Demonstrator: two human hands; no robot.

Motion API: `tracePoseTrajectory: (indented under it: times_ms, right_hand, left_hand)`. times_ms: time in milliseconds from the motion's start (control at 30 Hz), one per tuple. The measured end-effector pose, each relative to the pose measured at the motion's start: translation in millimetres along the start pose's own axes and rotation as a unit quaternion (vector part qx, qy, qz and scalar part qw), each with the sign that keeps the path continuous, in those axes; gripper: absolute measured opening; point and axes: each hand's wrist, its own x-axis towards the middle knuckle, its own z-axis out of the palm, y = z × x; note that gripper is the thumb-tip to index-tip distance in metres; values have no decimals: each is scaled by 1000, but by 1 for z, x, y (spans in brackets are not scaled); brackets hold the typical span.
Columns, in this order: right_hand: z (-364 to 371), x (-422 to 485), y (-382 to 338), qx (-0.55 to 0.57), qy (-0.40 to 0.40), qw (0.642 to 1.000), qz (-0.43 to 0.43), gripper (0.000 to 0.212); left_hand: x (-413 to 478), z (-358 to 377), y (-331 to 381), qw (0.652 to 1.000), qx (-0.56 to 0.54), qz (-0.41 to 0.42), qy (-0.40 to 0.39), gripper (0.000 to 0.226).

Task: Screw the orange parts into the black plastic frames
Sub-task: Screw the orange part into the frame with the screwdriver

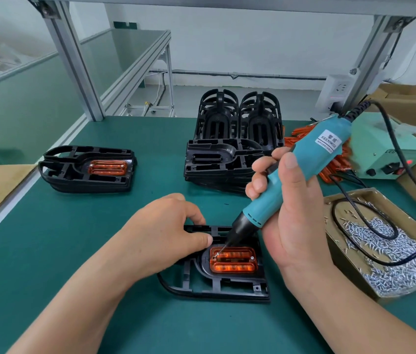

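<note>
On black frame: left fingers pinch edge; right fingers grip screwdriver.

Orange part seated in near black frame (flat), second fitted frame left, empty frames behind

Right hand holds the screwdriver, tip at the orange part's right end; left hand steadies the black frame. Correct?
No. The head view shows the screwdriver tip at the left end of the orange part. The right hand holds it; the left hand steadies the black frame.
</note>
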Motion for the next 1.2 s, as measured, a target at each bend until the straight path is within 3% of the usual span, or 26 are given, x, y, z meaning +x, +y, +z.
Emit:
tracePoseTrajectory:
  times_ms: [133, 300, 400, 667, 833, 1000, 1200]
  right_hand:
    - [1, -1, -2, -7, -28, 1000, -5, 11]
    - [8, -7, -5, -33, -112, 993, -26, 40]
    - [14, -10, -7, -60, -161, 984, -43, 46]
    - [27, -12, -8, -80, -260, 962, -25, 39]
    - [34, -10, -5, -77, -288, 954, 15, 48]
    - [39, -13, -3, -74, -300, 951, 25, 45]
    - [43, -12, -7, -76, -281, 957, 12, 43]
  left_hand:
    - [0, 0, 1, 1000, 4, 1, 6, 27]
    - [2, 1, 4, 1000, 8, -2, 7, 24]
    - [2, 1, 4, 1000, 5, -5, 7, 23]
    - [2, -1, 8, 1000, -8, 9, -10, 19]
    - [-1, 1, 9, 999, -25, 16, 10, 19]
    - [1, 0, 11, 996, -75, 43, -7, 17]
    - [0, 1, 9, 998, -67, 15, -7, 22]
